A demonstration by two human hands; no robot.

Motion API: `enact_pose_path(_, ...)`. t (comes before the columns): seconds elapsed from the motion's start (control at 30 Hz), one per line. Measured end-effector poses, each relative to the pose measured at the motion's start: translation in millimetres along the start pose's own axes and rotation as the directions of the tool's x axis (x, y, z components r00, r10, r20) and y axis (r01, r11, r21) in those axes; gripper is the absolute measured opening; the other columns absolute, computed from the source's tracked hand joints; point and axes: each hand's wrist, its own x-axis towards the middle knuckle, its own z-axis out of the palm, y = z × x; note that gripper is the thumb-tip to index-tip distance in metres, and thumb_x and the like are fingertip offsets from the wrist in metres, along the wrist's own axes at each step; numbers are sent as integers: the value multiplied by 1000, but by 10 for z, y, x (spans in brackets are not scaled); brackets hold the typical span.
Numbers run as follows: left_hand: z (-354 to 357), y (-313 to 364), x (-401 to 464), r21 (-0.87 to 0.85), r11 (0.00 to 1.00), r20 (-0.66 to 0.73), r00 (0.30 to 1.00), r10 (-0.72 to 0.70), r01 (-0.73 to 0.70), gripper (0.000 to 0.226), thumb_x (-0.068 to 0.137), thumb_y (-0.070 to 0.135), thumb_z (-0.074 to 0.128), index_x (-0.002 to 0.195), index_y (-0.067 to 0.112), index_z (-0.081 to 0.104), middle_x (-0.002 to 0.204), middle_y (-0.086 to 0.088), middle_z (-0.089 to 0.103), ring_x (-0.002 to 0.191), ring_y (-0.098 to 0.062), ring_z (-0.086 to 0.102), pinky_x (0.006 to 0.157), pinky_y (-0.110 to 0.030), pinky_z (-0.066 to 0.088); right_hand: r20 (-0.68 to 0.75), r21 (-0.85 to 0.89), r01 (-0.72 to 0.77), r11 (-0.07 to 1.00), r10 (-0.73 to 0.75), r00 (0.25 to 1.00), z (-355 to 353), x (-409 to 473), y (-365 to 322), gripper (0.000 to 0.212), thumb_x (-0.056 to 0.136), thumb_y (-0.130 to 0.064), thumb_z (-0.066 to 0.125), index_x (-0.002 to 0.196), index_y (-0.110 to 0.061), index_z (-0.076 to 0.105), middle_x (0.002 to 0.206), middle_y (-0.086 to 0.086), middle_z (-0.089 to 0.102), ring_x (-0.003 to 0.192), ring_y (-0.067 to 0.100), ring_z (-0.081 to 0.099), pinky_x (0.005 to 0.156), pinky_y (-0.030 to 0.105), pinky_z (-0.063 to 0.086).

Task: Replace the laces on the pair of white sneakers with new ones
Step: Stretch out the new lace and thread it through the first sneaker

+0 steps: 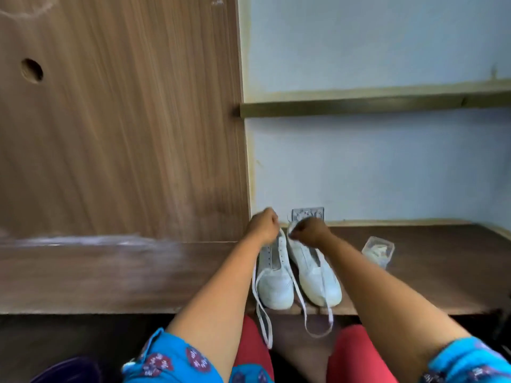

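Two white sneakers stand side by side on the dark wooden shelf, toes toward me: the left sneaker and the right sneaker. My left hand and my right hand are raised over the heel ends, both with curled fingers. Each seems to pinch a white lace whose long loops hang down past the shelf's front edge toward my lap. The view is blurred, so exactly which eyelets the lace runs through is unclear.
A small clear plastic box holding something pale lies right of the sneakers. A grey patterned packet leans on the pale blue wall behind them. A wooden panel rises on the left. Another shelf board runs higher up.
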Motion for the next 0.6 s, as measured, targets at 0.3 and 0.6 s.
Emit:
enact_pose_path(0.3, 832, -786, -80, -165, 986, 188, 982, 17, 15, 10, 100, 14, 45, 91, 17, 46, 106, -1, 65, 100, -19, 61, 76, -24, 43, -3, 147, -162, 976, 164, 986, 1064, 108, 446, 33, 87, -36, 64, 64, -12, 62, 63, 4, 60, 67, 22, 59, 58, 25, 41)
enact_pose_path(0.6, 886, -806, -119, -202, 979, 109, 994, 1, 21, 12, 99, 7, 42, 94, 16, 50, 105, 1, 65, 91, -14, 55, 61, -17, 37, 8, -83, -62, 995, 63, 998, 1073, 84, 364, 15, 87, -32, 64, 81, -19, 63, 82, 1, 65, 80, 21, 61, 61, 26, 41)
